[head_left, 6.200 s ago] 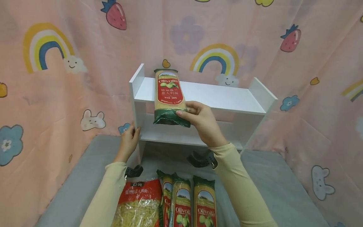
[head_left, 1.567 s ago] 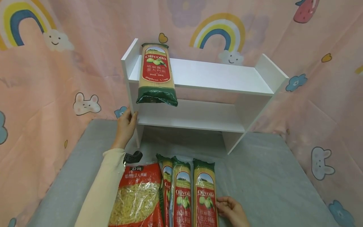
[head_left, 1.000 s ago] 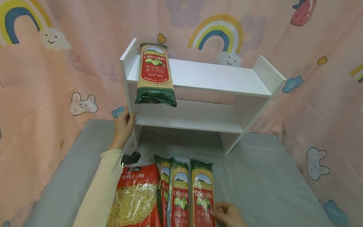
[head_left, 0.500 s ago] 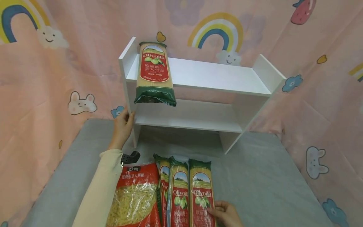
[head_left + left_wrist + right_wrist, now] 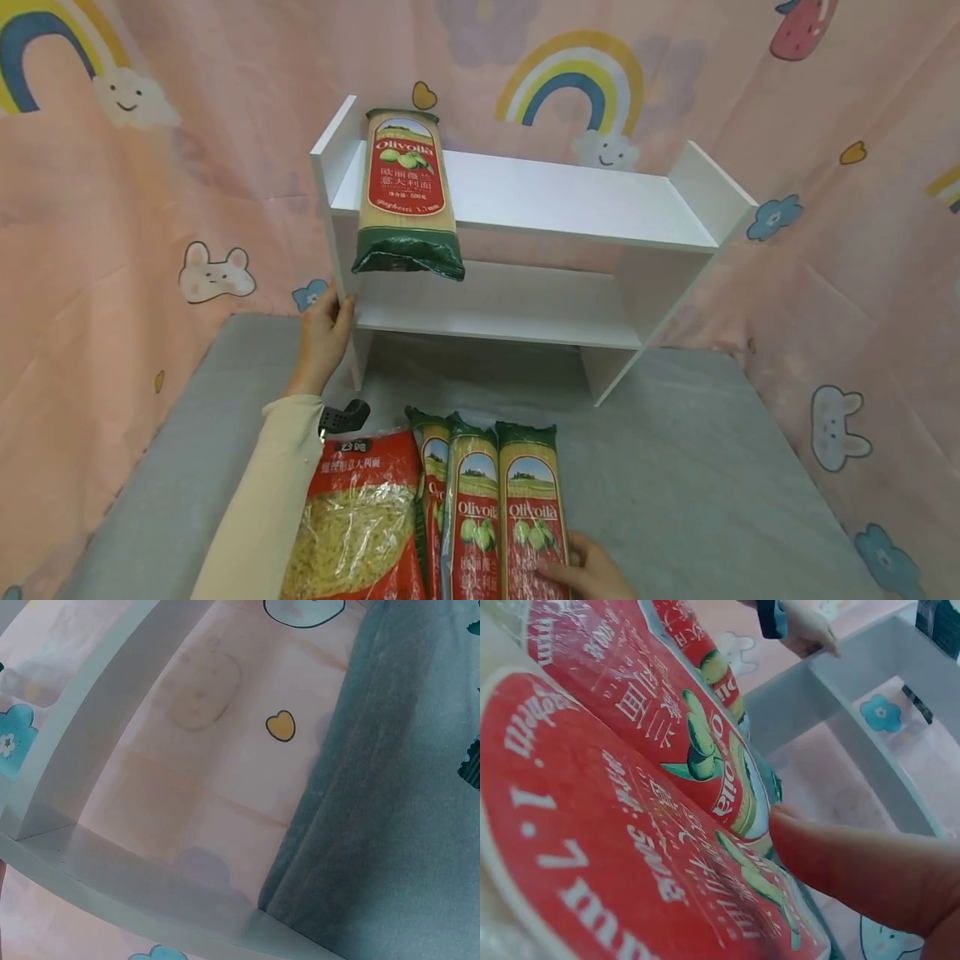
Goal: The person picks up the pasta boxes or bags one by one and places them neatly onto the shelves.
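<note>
In front of the shelf (image 5: 562, 193), the right hand (image 5: 594, 572), nearer than the left hand (image 5: 322, 343) gripping the shelf's side, has its fingers (image 5: 558, 575) pinched around the outer edge of the rightmost pack (image 5: 531, 487), which lies to their left, long axis pointing toward the shelf.

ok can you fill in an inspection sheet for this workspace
Surface: grey cloth
Job's things: Olivoilà spaghetti pack on the top board of the white shelf unit, overhanging the front; three more Olivoilà packs and a red pasta bag lie before the unit
Clutter: nothing seen
Grips: left grip holds the left side panel; right grip pinches the rightmost pack
Cables: nothing seen
Surroundings: pink curtain printed with rainbows, rabbits, flowers
</note>
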A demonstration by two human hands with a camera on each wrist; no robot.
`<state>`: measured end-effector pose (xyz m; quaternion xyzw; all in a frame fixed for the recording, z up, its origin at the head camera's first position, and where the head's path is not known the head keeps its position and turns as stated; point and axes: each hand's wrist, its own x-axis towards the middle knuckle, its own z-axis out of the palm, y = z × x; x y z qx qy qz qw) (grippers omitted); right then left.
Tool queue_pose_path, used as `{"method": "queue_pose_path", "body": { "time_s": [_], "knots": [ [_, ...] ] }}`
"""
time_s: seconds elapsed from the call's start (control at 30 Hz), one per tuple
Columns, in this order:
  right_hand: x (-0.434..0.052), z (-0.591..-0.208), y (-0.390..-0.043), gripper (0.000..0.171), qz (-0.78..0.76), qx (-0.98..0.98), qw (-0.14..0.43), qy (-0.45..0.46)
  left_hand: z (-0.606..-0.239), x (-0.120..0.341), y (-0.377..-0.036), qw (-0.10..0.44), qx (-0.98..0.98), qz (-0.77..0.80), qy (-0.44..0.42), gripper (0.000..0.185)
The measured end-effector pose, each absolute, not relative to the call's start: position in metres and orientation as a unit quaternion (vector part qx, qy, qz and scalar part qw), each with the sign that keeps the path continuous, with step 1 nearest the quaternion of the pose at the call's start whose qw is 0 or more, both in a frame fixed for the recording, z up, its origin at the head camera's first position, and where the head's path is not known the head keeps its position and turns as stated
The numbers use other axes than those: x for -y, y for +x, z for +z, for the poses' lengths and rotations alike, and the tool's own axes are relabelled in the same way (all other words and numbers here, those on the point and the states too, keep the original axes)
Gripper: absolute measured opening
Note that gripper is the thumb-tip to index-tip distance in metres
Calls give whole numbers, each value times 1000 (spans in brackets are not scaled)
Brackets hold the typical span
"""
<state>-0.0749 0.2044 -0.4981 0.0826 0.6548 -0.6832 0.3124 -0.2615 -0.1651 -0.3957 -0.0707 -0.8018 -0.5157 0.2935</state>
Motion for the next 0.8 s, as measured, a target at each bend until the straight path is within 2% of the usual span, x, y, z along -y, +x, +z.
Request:
{"method": "queue_pose_path", "body": {
  "time_s": [0.27, 0.53, 0.8],
  "knots": [
    [-209, -503, -73, 47, -688, -652, 304, 102, -396, 165, -260, 278, 806, -519, -67, 26],
    [-206, -503, -72, 54, -721, -614, 307, 89, -396, 168, -259, 281, 800, -525, -72, 27],
    [-211, -509, -71, 44, -729, -613, 298, 59, -395, 167, -260, 280, 804, -520, -70, 30]
  ]
}}
